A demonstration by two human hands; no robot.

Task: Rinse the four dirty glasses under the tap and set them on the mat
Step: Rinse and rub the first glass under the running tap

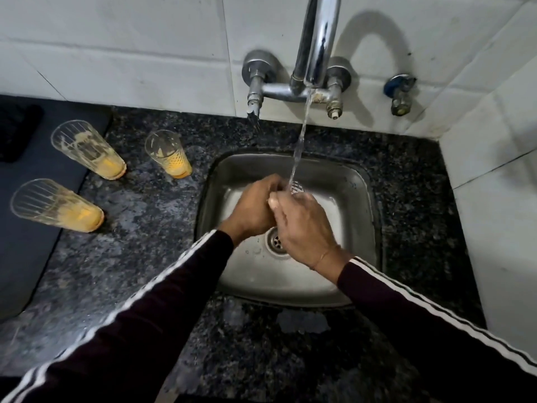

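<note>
Nearest, the right hand [302, 228] and left hand [252, 207] met over the steel sink [360, 181], fingers [274, 202] wrapped together around a glass [297, 187] held under the stream from the tap [316, 42]; only its ribbed rim showed. Wet, thin-walled glass like this likely handled light, slick and brittle, so it wanted a full wrap around the lower body, not a pinch at the rim. Farther left on the speckled bench [145, 242], three dirty glasses [87, 149] with orange dregs stood upright at the edge of the dark mat [26, 245].
</note>
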